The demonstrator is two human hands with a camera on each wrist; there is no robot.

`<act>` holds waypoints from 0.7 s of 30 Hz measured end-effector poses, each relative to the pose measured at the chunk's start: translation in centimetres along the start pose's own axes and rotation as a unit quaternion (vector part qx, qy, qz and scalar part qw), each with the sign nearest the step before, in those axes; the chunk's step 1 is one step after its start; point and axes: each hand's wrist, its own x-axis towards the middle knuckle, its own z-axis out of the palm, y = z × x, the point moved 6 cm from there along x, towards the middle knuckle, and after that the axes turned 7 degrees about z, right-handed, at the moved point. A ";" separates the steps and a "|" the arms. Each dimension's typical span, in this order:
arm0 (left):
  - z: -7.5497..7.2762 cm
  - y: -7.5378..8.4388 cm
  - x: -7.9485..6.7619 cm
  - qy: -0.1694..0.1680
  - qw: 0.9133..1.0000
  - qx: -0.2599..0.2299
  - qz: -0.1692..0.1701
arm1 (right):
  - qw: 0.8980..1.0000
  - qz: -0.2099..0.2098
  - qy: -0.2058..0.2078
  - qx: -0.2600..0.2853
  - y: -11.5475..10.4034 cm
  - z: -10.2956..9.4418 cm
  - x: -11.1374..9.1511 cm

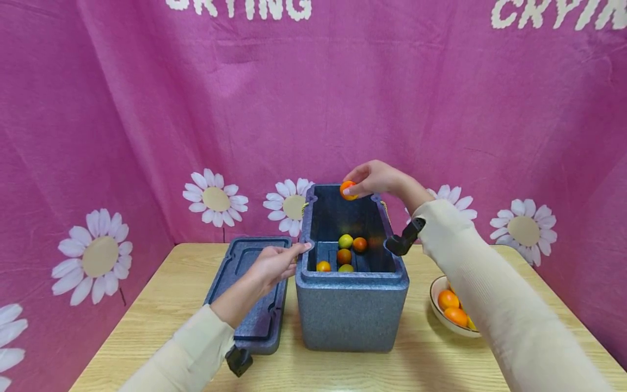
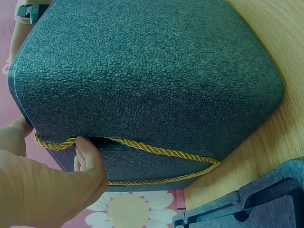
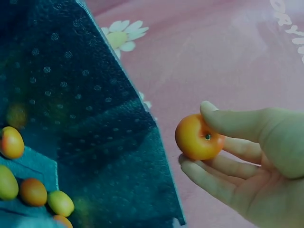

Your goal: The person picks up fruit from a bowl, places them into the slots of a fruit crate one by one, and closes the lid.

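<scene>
A dark grey foam box (image 1: 350, 316) stands uncovered on the table. My left hand (image 1: 274, 265) grips its left rim, thumb on top and fingers below; in the left wrist view those fingers are at a side slot beside a twisted gold rope (image 2: 161, 149). Over the far end of the box, my right hand (image 1: 379, 177) pinches a round orange-red fruit (image 3: 197, 137) between thumb and fingers. Its stem dimple faces the right wrist camera. Inside, several fruits lie on the bottom, among them a yellow-green fruit (image 1: 345, 242) and a red fruit (image 1: 360, 245).
Left of the box lies its grey lid (image 1: 254, 305), flat on the wooden table (image 1: 161, 305). To the right, partly behind my right sleeve, is a white bowl (image 1: 437, 299) with several orange fruits (image 1: 455, 316). A pink curtain (image 1: 303, 98) with daisies hangs behind the table.
</scene>
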 end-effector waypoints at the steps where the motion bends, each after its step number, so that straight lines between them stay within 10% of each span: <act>1: 0.0 0.0 0.0 0.001 1.000 0.001 -0.001 | 1.000 0.002 0.002 0.009 0.0 0.2 0.3; 14: 0.0 -0.1 0.3 0.004 1.000 -0.005 0.005 | 0.984 0.057 0.007 0.171 1.5 2.9 3.2; 21: -0.1 -0.2 0.3 0.006 1.000 0.002 -0.003 | 0.983 0.070 -0.004 0.169 2.1 4.4 3.8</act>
